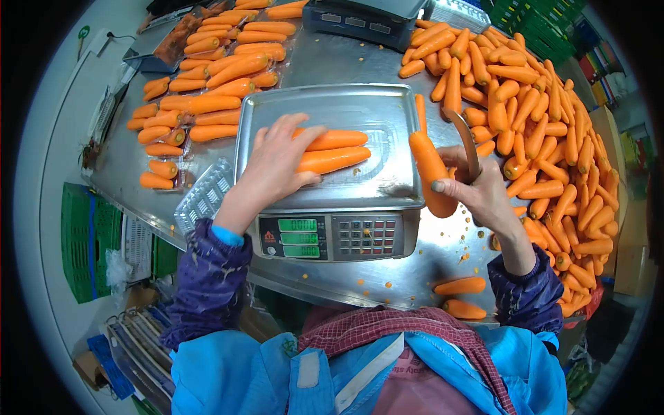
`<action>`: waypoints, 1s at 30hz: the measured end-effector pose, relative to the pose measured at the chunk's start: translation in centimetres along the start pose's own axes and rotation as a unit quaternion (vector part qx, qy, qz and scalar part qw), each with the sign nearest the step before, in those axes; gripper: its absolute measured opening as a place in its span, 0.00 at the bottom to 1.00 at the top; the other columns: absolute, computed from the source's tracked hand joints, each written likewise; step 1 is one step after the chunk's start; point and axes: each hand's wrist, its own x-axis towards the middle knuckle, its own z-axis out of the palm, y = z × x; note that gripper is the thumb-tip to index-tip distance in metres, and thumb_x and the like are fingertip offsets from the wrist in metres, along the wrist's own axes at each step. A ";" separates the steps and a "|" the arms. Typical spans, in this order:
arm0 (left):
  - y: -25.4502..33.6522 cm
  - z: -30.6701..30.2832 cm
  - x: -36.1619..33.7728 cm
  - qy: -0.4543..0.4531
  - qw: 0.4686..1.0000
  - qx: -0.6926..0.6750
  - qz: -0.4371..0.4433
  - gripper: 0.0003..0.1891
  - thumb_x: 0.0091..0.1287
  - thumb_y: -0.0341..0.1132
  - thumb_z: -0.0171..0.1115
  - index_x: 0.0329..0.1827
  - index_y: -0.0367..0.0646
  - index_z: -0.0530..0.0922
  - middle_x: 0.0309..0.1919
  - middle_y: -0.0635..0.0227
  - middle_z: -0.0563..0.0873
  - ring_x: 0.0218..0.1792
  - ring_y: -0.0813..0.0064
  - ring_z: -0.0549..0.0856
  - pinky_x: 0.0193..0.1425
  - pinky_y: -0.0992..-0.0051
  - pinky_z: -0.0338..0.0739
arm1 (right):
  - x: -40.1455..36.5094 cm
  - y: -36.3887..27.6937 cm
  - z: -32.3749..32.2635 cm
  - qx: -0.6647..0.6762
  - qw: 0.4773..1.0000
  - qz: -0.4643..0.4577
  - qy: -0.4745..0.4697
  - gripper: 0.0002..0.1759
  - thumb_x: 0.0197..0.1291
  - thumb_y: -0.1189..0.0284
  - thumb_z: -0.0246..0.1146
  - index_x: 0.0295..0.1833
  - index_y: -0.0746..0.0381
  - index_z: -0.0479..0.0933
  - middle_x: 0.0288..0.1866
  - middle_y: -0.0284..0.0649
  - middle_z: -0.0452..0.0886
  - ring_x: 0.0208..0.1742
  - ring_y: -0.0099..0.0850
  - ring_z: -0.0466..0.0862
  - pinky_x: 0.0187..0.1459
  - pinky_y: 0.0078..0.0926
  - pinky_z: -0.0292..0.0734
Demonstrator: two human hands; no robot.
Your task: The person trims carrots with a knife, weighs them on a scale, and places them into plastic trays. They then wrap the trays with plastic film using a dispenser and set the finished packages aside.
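Two carrots (333, 151) lie side by side on the metal pan of a weighing scale (394, 187). My left hand (277, 155) is laid over their left ends, with the thumb on the near side and the fingers on the far side. Just off the scale's right edge, my right hand (477, 190) grips a thick carrot (430, 169) held tip up. The same hand also has a knife (465, 142), its curved blade pointing up and away. Its handle is hidden in the palm.
A large heap of loose carrots (532, 124) fills the right side of the metal table (339, 59). Packed carrots (214, 104) lie in clear trays at left. An empty plastic tray (205, 194) sits beside the scale. Two carrots (462, 285) lie near the front edge.
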 end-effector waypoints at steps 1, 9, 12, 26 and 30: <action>-0.6 -0.2 -1.2 -0.006 1.000 0.020 -0.007 0.35 0.47 0.37 0.73 0.61 0.52 0.71 0.62 0.57 0.68 0.63 0.55 0.67 0.65 0.62 0.62 | 0.7 -0.7 0.3 -0.022 1.000 -0.022 0.002 0.25 0.49 0.65 0.69 0.50 0.71 0.76 0.36 0.41 0.83 0.32 0.23 0.80 0.34 0.21 0.76; -3.0 0.7 -3.9 0.000 0.979 -0.203 -0.022 0.22 0.51 0.24 0.65 0.51 0.48 0.79 0.68 0.57 0.60 0.68 0.56 0.61 0.71 0.62 0.55 | 8.1 -3.9 6.2 -0.228 0.948 -0.207 -0.081 0.23 0.48 0.64 0.69 0.48 0.65 0.77 0.36 0.51 0.82 0.36 0.47 0.82 0.38 0.38 0.77; -3.9 0.8 -4.3 -0.010 0.953 -0.301 -0.024 0.20 0.53 0.22 0.62 0.50 0.48 0.80 0.68 0.58 0.61 0.69 0.57 0.61 0.72 0.63 0.55 | 9.8 -3.5 9.1 -0.338 0.923 -0.124 -0.135 0.23 0.46 0.65 0.71 0.47 0.66 0.78 0.40 0.51 0.82 0.38 0.47 0.83 0.40 0.34 0.77; -6.2 0.0 -6.4 -0.035 0.860 -0.409 -0.303 0.19 0.68 0.29 0.52 0.61 0.32 0.67 0.40 0.64 0.79 0.36 0.79 0.82 0.39 0.82 0.78 | 4.6 3.2 1.0 -0.102 0.992 0.078 -0.013 0.17 0.58 0.70 0.63 0.46 0.74 0.76 0.26 0.38 0.79 0.19 0.18 0.72 0.18 0.17 0.64; -6.8 1.4 -5.2 -0.098 0.850 -0.439 -0.275 0.18 0.68 0.28 0.50 0.59 0.28 0.66 0.31 0.62 0.81 0.32 0.77 0.83 0.35 0.82 0.80 | 4.5 3.8 2.5 -0.084 0.993 0.079 -0.033 0.17 0.59 0.71 0.63 0.46 0.76 0.75 0.24 0.37 0.78 0.18 0.18 0.72 0.19 0.19 0.65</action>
